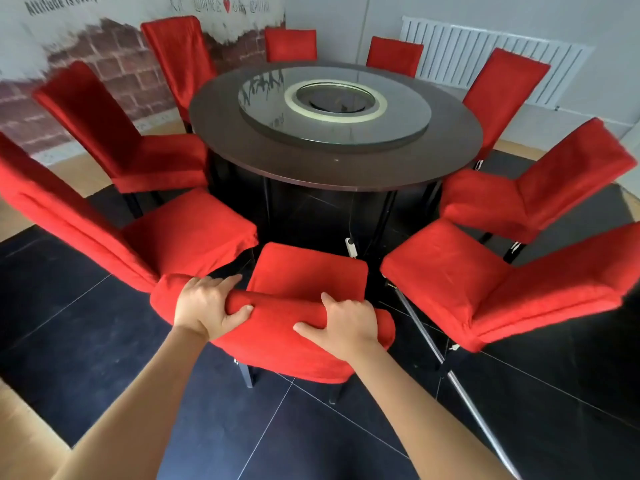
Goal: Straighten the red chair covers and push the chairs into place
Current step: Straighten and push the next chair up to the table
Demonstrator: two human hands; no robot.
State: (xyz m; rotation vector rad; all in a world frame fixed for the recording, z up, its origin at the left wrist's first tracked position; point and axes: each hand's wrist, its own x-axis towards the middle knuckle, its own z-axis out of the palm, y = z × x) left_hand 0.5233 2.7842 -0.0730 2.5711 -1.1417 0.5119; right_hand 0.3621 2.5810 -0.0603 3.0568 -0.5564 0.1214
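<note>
Directly below me stands a chair in a red cover, its seat facing the round dark table. Both hands hold the top of its backrest. My left hand grips the left part, fingers curled over the front and thumb behind. On the right part, my right hand grips the same way. The seat's front edge lies short of the table's rim. Several more red-covered chairs ring the table, among them the left neighbour and the right neighbour.
The neighbour chairs stand close on either side, the left one almost touching the held backrest. A glass turntable tops the table. A white radiator hangs on the far wall. Dark floor tiles lie under me, and a metal pole leans by the right chair.
</note>
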